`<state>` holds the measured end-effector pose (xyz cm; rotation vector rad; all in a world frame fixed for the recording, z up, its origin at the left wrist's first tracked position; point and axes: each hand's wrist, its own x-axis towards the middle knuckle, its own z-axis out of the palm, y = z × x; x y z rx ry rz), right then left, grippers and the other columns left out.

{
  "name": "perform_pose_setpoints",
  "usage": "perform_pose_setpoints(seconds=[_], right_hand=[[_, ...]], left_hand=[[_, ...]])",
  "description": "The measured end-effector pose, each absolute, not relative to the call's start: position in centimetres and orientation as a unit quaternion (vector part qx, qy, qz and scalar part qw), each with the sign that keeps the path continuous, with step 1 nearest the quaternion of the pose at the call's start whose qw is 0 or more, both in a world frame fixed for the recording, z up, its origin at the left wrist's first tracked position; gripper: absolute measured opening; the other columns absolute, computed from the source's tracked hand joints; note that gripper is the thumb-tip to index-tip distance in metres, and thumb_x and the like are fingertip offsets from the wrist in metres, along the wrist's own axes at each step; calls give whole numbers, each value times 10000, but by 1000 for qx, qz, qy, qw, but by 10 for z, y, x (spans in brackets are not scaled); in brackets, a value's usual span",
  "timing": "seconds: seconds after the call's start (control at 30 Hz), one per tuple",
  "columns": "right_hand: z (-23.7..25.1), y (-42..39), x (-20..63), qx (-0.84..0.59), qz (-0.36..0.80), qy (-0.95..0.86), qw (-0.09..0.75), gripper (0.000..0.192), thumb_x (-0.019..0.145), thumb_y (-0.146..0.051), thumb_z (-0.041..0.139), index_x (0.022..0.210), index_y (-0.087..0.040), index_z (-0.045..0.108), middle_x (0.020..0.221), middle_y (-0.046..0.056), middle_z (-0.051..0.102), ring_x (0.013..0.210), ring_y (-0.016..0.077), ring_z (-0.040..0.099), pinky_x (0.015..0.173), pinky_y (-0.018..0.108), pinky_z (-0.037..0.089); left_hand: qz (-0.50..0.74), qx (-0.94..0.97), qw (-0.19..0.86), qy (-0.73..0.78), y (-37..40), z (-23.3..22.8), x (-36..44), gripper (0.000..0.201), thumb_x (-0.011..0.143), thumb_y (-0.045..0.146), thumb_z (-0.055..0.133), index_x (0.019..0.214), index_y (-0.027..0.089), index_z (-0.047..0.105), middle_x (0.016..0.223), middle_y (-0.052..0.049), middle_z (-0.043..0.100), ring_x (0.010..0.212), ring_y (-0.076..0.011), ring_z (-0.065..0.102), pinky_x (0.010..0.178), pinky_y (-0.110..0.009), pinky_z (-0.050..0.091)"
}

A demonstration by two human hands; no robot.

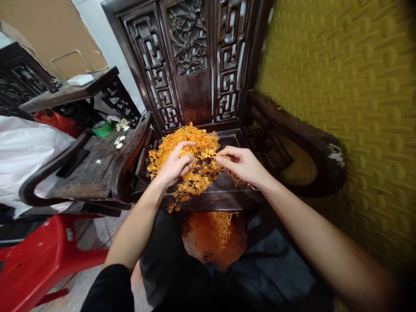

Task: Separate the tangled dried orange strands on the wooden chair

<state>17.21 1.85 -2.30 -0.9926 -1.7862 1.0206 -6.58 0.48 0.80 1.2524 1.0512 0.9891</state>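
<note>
A heap of orange plastic-looking flower sprigs (pixel 182 138) lies on the seat of a dark carved wooden chair (pixel 224 195). My left hand (pixel 177 164) is over the front of the heap, its index finger stretched out and its other fingers curled, with no sprig plainly held in it. To the right, my right hand (pixel 238 162) pinches a small orange sprig (pixel 209 154) between thumb and fingertips. Loose sprigs (pixel 195 184) spread below both hands and hang over the seat's front edge.
Below the seat, between the knees, is an orange bag (pixel 201 238) with more orange pieces. A red plastic chair (pixel 39 260) stands at the lower left. White flower pieces (pixel 119 141) and a green container (pixel 102 128) sit on the neighbouring wooden seat. A yellow textured wall (pixel 357 86) rises at right.
</note>
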Motion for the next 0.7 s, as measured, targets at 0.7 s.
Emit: perform_pose_setpoints(seconds=[0.7], right_hand=[[-12,10,147,-396,451,-721,346,354,844,-465,653,676,-154,633,525,-63,359,504,81,283,518,273,185]], left_hand=[[465,637,389,476,7,-9,-29,389,902,523,659,758,178,549,552,55,481,475,-73,429,478,-221,324]])
